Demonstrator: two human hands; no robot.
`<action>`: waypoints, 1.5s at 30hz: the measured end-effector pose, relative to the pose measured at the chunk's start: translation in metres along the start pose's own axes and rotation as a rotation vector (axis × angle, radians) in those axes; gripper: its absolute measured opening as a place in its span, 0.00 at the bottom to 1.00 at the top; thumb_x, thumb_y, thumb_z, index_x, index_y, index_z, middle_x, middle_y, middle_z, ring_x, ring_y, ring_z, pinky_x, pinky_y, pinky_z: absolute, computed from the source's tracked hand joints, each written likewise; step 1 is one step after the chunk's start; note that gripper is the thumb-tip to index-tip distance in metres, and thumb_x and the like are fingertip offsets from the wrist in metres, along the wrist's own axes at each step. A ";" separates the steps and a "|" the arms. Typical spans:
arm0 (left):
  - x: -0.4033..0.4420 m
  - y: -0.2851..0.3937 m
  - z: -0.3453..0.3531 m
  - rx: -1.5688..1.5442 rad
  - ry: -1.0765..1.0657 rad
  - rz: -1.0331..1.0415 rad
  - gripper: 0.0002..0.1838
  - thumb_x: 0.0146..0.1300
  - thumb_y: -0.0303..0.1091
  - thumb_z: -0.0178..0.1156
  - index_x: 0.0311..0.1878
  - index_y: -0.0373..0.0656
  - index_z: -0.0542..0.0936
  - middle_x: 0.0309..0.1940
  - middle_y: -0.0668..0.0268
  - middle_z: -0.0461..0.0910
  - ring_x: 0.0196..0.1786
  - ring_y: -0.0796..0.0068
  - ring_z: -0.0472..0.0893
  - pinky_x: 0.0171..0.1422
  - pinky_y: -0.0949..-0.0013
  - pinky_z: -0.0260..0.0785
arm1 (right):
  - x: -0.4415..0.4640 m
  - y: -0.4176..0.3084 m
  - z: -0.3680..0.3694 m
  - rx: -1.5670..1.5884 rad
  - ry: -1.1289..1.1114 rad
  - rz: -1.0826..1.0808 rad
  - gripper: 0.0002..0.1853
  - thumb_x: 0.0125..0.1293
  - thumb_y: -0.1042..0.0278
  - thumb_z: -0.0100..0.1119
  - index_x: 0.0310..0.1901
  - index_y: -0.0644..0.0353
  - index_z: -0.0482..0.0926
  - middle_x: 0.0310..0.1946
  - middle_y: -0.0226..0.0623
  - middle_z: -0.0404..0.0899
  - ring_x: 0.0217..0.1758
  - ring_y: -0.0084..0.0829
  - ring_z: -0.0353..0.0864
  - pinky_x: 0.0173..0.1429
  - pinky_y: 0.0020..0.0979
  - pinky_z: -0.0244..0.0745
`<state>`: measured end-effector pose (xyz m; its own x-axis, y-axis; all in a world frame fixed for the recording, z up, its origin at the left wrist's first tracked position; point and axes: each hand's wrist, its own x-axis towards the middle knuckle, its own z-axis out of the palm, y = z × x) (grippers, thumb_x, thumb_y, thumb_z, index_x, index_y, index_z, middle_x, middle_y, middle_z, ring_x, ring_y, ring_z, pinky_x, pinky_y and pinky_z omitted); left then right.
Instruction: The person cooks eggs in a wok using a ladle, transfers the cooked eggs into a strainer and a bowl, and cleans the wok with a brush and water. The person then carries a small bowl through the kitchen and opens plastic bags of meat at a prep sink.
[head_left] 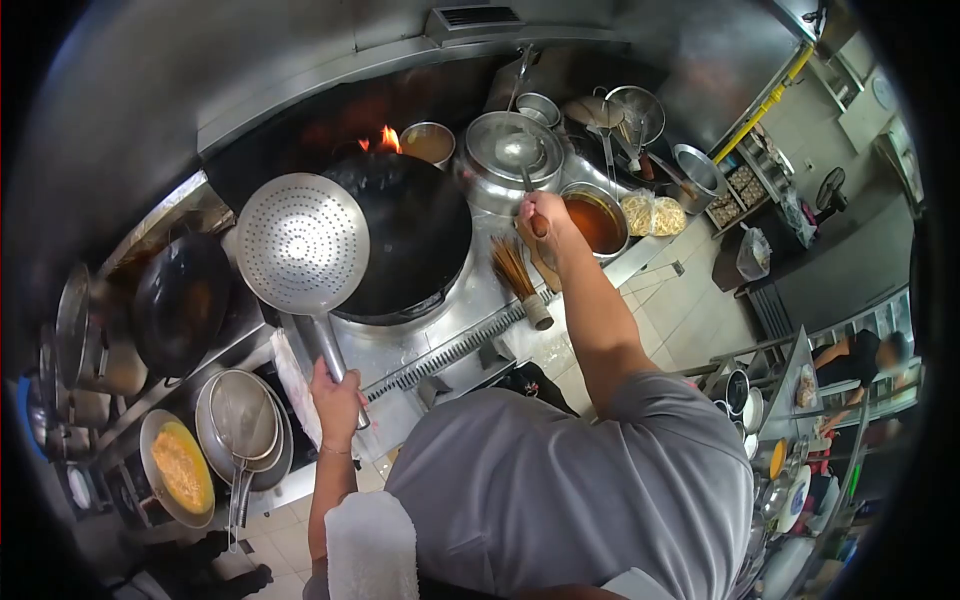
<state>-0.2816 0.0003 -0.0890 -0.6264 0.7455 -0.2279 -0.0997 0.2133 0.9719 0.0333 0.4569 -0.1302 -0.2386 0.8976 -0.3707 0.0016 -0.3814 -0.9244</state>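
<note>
My left hand [338, 402] is wrapped round the handle of a large perforated strainer [303, 243], which is held up beside the black wok [402, 240]. Flames [388, 140] rise behind the wok. My right hand [541, 213] grips the wooden handle of a ladle [516, 148], whose bowl is over the round metal lid of a pot [490, 185]. Below my right hand, a bamboo brush [516, 275] lies on the steel stove top. A pot of reddish-brown liquid [595, 222] stands just right of my right wrist.
A second wok [182, 305] is at the left. Below it are a plate of orange-yellow food [183, 468] and wire strainers [244, 415]. Noodles in bags [654, 214] lie at the stove's right end. A person [862, 358] is at the far right.
</note>
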 end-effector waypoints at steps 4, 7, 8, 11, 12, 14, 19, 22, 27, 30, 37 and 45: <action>0.023 0.022 0.019 0.047 -0.101 -0.104 0.10 0.65 0.27 0.59 0.48 0.38 0.75 0.24 0.67 0.74 0.15 0.77 0.72 0.17 0.70 0.66 | -0.057 -0.041 0.017 0.677 -0.184 0.229 0.06 0.74 0.77 0.49 0.39 0.56 0.65 0.23 0.28 0.67 0.19 0.18 0.67 0.18 0.20 0.64; 0.047 0.036 0.039 0.032 -0.156 -0.232 0.06 0.66 0.31 0.60 0.43 0.41 0.76 0.23 0.68 0.75 0.17 0.75 0.74 0.17 0.68 0.65 | -0.111 -0.079 0.034 0.654 -0.258 0.248 0.07 0.73 0.80 0.50 0.44 0.55 0.66 0.25 0.29 0.69 0.20 0.17 0.67 0.18 0.18 0.61; 0.056 0.037 0.046 0.006 -0.200 -0.241 0.06 0.66 0.31 0.60 0.42 0.40 0.77 0.23 0.66 0.76 0.17 0.75 0.75 0.18 0.67 0.67 | -0.121 -0.084 0.038 0.623 -0.320 0.252 0.08 0.73 0.80 0.50 0.46 0.54 0.66 0.26 0.30 0.69 0.20 0.16 0.67 0.17 0.18 0.60; 0.085 0.053 0.069 -0.046 -0.283 -0.305 0.07 0.65 0.32 0.59 0.38 0.38 0.77 0.24 0.64 0.77 0.18 0.73 0.76 0.20 0.65 0.68 | -0.154 -0.094 0.060 0.520 -0.310 0.229 0.19 0.72 0.81 0.54 0.60 0.56 0.66 0.28 0.31 0.70 0.21 0.16 0.67 0.18 0.17 0.58; 0.092 0.058 0.077 -0.069 -0.321 -0.373 0.07 0.65 0.32 0.59 0.36 0.38 0.77 0.24 0.63 0.78 0.18 0.73 0.76 0.20 0.66 0.68 | -0.160 -0.094 0.068 0.451 -0.302 0.234 0.23 0.71 0.82 0.55 0.65 0.57 0.64 0.28 0.31 0.71 0.21 0.16 0.66 0.18 0.17 0.58; 0.111 0.059 0.087 -0.091 -0.366 -0.413 0.07 0.66 0.31 0.60 0.34 0.38 0.77 0.23 0.63 0.78 0.18 0.72 0.76 0.20 0.66 0.69 | -0.146 -0.067 0.075 0.390 -0.360 0.246 0.37 0.69 0.83 0.57 0.78 0.57 0.57 0.29 0.33 0.72 0.20 0.18 0.67 0.19 0.21 0.59; 0.141 0.061 0.108 -0.075 -0.430 -0.455 0.08 0.66 0.30 0.61 0.31 0.38 0.77 0.22 0.63 0.78 0.19 0.72 0.77 0.19 0.65 0.70 | -0.160 -0.030 0.116 -0.053 -0.507 0.179 0.40 0.72 0.80 0.56 0.83 0.55 0.52 0.25 0.29 0.71 0.19 0.20 0.67 0.20 0.28 0.62; 0.139 0.068 0.114 0.067 -0.384 -0.400 0.08 0.66 0.29 0.60 0.31 0.38 0.77 0.21 0.64 0.78 0.18 0.72 0.76 0.19 0.65 0.70 | -0.182 -0.036 0.102 -0.587 -0.391 -0.062 0.40 0.72 0.76 0.58 0.83 0.54 0.54 0.28 0.39 0.80 0.23 0.34 0.79 0.27 0.37 0.76; 0.104 0.050 0.107 0.596 -0.194 0.012 0.20 0.61 0.28 0.58 0.52 0.21 0.77 0.29 0.43 0.85 0.24 0.51 0.86 0.31 0.53 0.79 | -0.141 -0.059 0.015 -1.161 0.051 -0.316 0.37 0.71 0.73 0.52 0.81 0.55 0.57 0.47 0.67 0.84 0.50 0.61 0.87 0.57 0.51 0.81; 0.084 0.019 0.103 1.037 0.088 0.399 0.23 0.62 0.29 0.57 0.56 0.20 0.74 0.32 0.39 0.85 0.25 0.46 0.87 0.36 0.52 0.80 | -0.068 -0.038 -0.033 -1.204 0.263 -0.276 0.37 0.69 0.74 0.52 0.80 0.60 0.57 0.46 0.73 0.83 0.50 0.60 0.88 0.56 0.52 0.82; 0.052 0.055 0.111 0.399 -0.058 -0.009 0.11 0.65 0.30 0.60 0.46 0.34 0.79 0.23 0.64 0.78 0.18 0.71 0.78 0.20 0.64 0.72 | -0.003 -0.035 -0.062 0.534 -0.179 0.262 0.09 0.73 0.82 0.50 0.40 0.55 0.63 0.23 0.25 0.64 0.20 0.17 0.66 0.19 0.20 0.62; 0.049 0.073 0.133 -0.065 -0.208 -0.339 0.05 0.68 0.29 0.60 0.37 0.39 0.77 0.23 0.65 0.78 0.17 0.73 0.75 0.18 0.67 0.68 | -0.094 -0.083 -0.045 0.559 -0.512 0.259 0.21 0.72 0.84 0.51 0.63 0.57 0.64 0.27 0.30 0.69 0.21 0.17 0.67 0.18 0.18 0.61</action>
<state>-0.2167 0.1362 -0.0368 -0.3801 0.7532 -0.5369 -0.3268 0.4337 0.8397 0.0996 0.4139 -0.0231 -0.7135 0.6042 -0.3548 -0.3368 -0.7397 -0.5826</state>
